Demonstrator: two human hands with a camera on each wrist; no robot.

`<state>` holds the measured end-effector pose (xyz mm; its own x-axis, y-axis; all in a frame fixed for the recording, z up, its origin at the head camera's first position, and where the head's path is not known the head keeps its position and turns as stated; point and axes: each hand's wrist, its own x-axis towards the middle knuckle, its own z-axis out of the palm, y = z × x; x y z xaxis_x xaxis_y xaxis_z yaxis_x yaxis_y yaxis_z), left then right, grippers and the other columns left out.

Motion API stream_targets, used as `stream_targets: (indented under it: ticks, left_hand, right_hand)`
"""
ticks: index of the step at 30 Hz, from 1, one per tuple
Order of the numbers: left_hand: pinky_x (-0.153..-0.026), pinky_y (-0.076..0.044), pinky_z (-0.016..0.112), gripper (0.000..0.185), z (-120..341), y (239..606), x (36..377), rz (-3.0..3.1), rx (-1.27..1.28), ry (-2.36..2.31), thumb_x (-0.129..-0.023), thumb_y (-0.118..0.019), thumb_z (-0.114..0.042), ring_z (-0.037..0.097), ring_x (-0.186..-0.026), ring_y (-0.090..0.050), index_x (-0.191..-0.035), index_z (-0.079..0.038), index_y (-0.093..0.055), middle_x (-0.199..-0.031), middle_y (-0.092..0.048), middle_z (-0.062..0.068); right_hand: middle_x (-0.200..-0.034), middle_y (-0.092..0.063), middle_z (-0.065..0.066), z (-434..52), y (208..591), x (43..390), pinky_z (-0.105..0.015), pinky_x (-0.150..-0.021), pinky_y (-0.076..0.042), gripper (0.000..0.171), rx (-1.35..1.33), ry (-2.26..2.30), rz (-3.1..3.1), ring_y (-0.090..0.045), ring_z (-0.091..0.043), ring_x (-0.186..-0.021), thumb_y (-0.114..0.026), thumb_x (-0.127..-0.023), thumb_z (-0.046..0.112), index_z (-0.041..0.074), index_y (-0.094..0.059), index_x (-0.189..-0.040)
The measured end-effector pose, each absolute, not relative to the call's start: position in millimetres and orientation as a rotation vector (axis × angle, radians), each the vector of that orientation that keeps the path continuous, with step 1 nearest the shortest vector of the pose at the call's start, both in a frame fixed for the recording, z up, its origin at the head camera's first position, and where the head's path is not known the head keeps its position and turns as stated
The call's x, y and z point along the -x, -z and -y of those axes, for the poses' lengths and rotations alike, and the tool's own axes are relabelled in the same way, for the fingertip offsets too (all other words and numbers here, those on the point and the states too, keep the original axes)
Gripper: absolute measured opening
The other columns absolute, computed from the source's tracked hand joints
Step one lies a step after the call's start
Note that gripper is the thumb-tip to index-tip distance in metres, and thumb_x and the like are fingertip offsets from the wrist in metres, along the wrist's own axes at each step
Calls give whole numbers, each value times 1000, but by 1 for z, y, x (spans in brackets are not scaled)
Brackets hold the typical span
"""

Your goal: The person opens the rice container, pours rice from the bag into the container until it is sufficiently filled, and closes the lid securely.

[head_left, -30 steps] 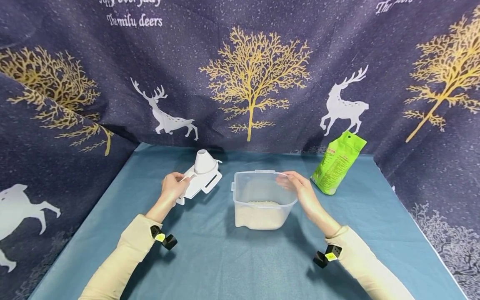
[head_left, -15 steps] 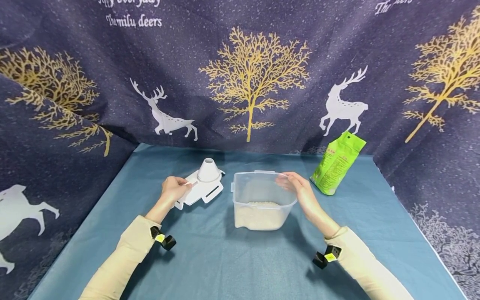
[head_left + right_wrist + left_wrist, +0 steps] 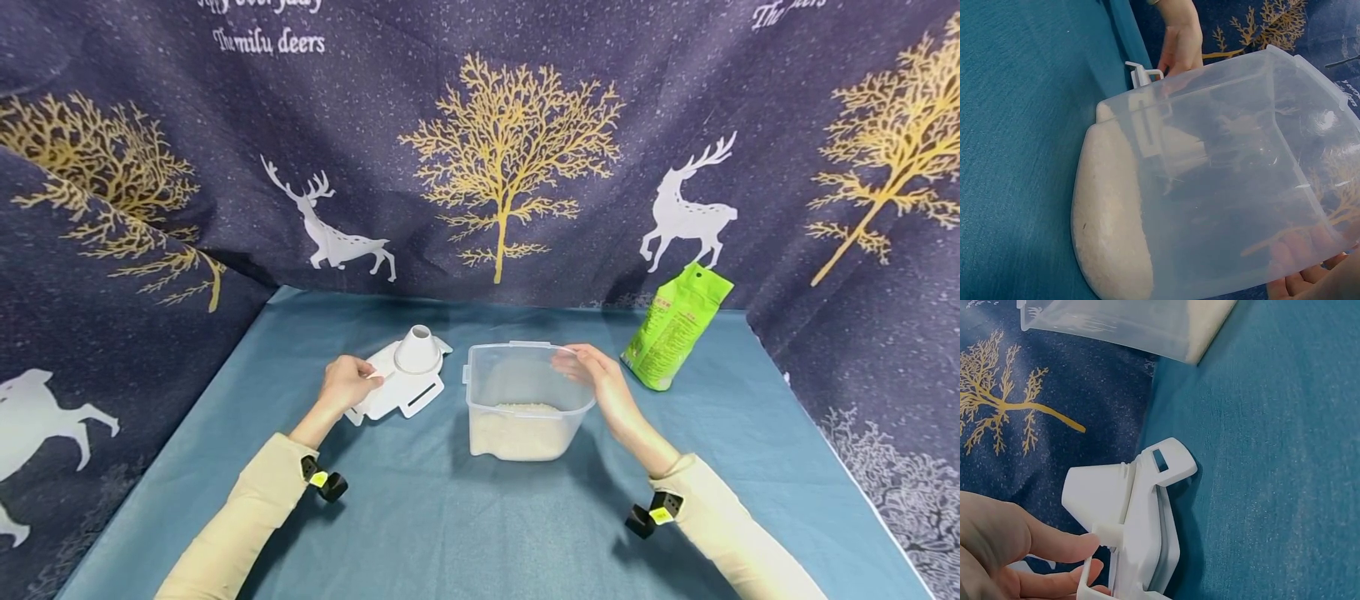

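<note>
Here we log things by size, the blue tablecloth (image 3: 465,508) first, spread under everything, with the dark curtain printed with deer and gold trees (image 3: 502,158) hung behind and at both sides. Next, the clear plastic container (image 3: 525,400) stands upright near the middle of the cloth, open at the top, with a layer of white rice (image 3: 517,429) in its bottom. Our right hand (image 3: 603,387) is at the container's right rim: in the head view its fingers curl over the top edge, and in the right wrist view the fingertips (image 3: 1297,278) show against the clear wall, so we record it as holding the rim. A green pouch (image 3: 675,325) stands propped toward the curtain, to the right of the container and apart from the hand. Left of the container, near but not touching it, lies the white lid with a cone spout (image 3: 405,375), flat on the cloth, spout pointing up. Our left hand (image 3: 345,385) is at the lid's left end; the fingers are bent close together, and the left wrist view shows two fingertips (image 3: 1075,544) pinching a small tab on the lid's edge, one above, one below. The lid's slotted latch (image 3: 1169,461) points away from the fingers, toward the container.
</note>
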<state>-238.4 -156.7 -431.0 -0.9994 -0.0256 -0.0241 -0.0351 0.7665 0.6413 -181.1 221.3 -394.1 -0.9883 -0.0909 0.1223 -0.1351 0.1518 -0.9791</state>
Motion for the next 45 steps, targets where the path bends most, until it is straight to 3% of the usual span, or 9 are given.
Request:
stream_targets:
  ticks: [7,19,26,35,40,45]
  left_hand:
    - [-83,-51,49,30,155,428,237,-2949,27,-1001,-86,-67,-13,39,-97,-62,-104,11,-67,-104,-67,27]
    - [-92,-48,54,38,145,420,232,-2972,-66,-904,-90,-59,-17,46,-112,-58,-115,12,-64,-118,-64,29]
    - [-106,-35,57,43,138,421,228,-3113,-135,-930,-90,-57,-14,54,-125,-43,-118,19,-57,-126,-56,35]
    - [-116,-17,58,44,119,416,217,-3121,-231,-1314,-88,-56,-6,50,-140,-19,-128,11,-51,-142,-38,36]
    - [-116,-20,55,39,108,415,214,-3100,-303,-1456,-87,-55,-4,45,-139,-27,-124,7,-57,-139,-44,31]
    - [-107,-35,52,32,100,417,211,-3053,-328,-1525,-86,-56,-3,39,-127,-49,-117,0,-64,-131,-58,21]
  right_hand:
    - [-122,-62,-28,-222,395,181,-30,-95,-48,46,-215,-2012,2358,-66,-6,-102,-32,-106,27,-9,-51,-127]
    - [-119,-67,-17,-222,395,181,-29,-97,-47,46,-205,-2047,2341,-66,-7,-104,-32,-106,27,-9,-50,-127]
    - [-117,-69,-14,-222,395,181,-27,-96,-47,45,-202,-2061,2326,-66,-6,-104,-32,-106,27,-9,-50,-128]
    - [-116,-69,-15,-221,396,181,-27,-96,-48,45,-190,-2063,2315,-66,-6,-103,-33,-106,26,-10,-50,-126]
    - [-115,-70,-13,-221,395,181,-30,-97,-48,45,-202,-2076,2305,-66,-8,-104,-33,-106,27,-9,-51,-126]
    - [-113,-71,-7,-222,395,179,-30,-98,-48,45,-225,-2073,2306,-67,-10,-105,-34,-106,28,-8,-52,-125]
